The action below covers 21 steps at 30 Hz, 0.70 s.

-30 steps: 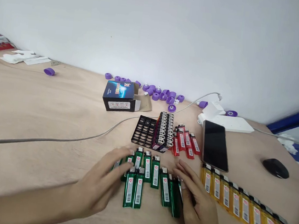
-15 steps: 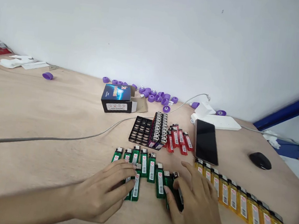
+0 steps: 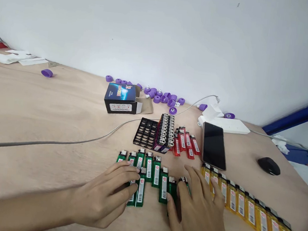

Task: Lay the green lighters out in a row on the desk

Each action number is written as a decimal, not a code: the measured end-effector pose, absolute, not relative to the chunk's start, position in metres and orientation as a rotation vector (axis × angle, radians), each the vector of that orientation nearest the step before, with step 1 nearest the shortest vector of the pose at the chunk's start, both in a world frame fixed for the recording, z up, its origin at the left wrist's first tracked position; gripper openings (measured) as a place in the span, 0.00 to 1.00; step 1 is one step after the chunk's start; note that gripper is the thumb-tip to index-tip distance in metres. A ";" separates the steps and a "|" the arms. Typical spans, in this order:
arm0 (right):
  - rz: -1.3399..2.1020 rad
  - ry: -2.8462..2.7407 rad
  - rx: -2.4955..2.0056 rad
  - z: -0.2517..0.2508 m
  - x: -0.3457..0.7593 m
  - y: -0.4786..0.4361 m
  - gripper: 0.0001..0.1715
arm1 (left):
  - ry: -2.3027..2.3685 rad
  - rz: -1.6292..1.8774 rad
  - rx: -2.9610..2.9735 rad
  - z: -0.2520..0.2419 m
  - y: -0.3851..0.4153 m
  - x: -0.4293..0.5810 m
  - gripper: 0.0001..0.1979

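Several green lighters [image 3: 163, 188] lie face up in an uneven row, labels showing. My left hand [image 3: 105, 195] rests on the left part of the row, its fingers stretched out and touching a lighter [image 3: 140, 191]; it covers the lower parts of some others. Over the right end is my right hand [image 3: 198, 215], fingers apart. Its thumb lies against a green lighter [image 3: 172, 185], and its index finger reaches onto the end lighter [image 3: 184, 179], mostly hidden beneath the hand. Neither hand visibly grips anything.
Yellow lighters [image 3: 251, 210] form a slanting row at right. Beyond the green ones are a black tray [image 3: 145, 133] partly filled with upright lighters, loose red lighters [image 3: 187, 141], a phone [image 3: 214, 145], a mouse [image 3: 268, 165], a box [image 3: 120, 97], purple caps [image 3: 164, 99] and a cable [image 3: 65, 143].
My right hand has shifted slightly and now covers more of the end lighter. The left hand stays nearly in place. The whole view has moved a little.
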State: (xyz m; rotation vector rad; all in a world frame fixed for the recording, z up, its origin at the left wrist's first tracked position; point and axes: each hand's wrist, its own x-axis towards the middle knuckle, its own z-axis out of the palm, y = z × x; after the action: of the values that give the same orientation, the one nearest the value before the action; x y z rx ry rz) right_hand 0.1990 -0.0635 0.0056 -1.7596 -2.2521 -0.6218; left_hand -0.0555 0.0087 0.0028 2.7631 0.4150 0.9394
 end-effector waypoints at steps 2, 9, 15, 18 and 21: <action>-0.638 -2.246 -1.765 0.007 0.199 -0.063 0.12 | 0.431 0.944 2.759 0.003 0.009 -0.056 0.21; -0.656 -2.233 -1.799 0.011 0.197 -0.064 0.10 | 0.409 0.937 2.761 0.002 0.009 -0.056 0.19; -0.652 -2.271 -1.768 0.006 0.200 -0.066 0.12 | 0.412 0.896 2.801 0.000 0.010 -0.056 0.19; -0.601 -2.255 -1.733 0.004 0.200 -0.066 0.12 | 0.422 0.903 2.804 -0.001 0.010 -0.056 0.19; -0.359 -2.100 -1.768 0.003 0.198 -0.066 0.15 | 0.394 0.931 2.811 -0.001 0.010 -0.056 0.17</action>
State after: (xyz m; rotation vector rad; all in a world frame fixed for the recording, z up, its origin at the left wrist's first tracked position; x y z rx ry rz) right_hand 0.1982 -0.0664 0.0025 -1.7680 -2.1003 -0.3591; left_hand -0.0558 0.0102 -0.0014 2.8109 0.3938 0.9313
